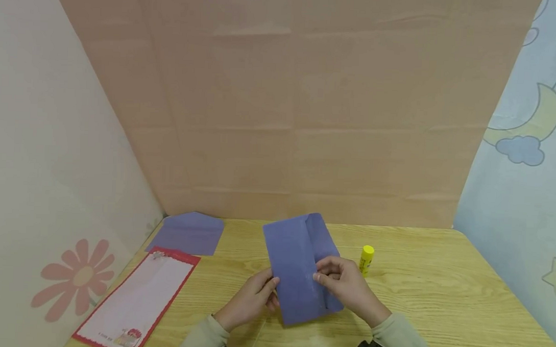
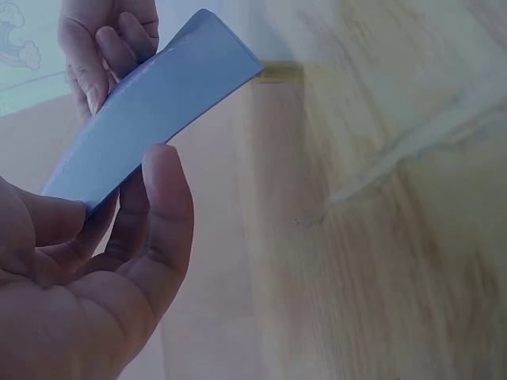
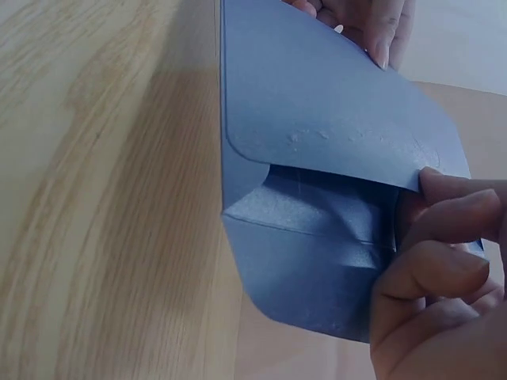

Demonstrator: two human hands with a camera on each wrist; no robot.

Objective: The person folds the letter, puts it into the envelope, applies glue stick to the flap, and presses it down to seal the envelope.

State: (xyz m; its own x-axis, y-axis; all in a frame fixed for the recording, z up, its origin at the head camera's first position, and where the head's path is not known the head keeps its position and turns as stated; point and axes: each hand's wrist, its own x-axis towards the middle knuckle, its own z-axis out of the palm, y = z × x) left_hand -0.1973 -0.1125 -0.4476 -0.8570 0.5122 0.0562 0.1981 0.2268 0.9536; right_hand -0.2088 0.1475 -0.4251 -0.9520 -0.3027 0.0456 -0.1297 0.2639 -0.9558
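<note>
A blue-purple envelope (image 1: 290, 268) is held tilted above the table, its flap side turned up toward the head view. My left hand (image 1: 250, 300) grips its left edge between thumb and fingers. At the opening on the right side, my right hand (image 1: 347, 285) pinches the pocket's edge. In the right wrist view the envelope (image 3: 333, 103) gapes beneath the right thumb and fingers, and its flap (image 3: 309, 273) is unfolded. From the left wrist view the envelope (image 2: 158, 111) appears nearly edge-on, slightly bowed.
A yellow glue stick (image 1: 366, 261) stands just behind my right hand. To the left lie a red-bordered white card (image 1: 140, 296) and a second blue-purple envelope (image 1: 186, 234). The wood-grain table (image 1: 453, 297) meets a brown paper-covered wall (image 1: 293, 118) at the back.
</note>
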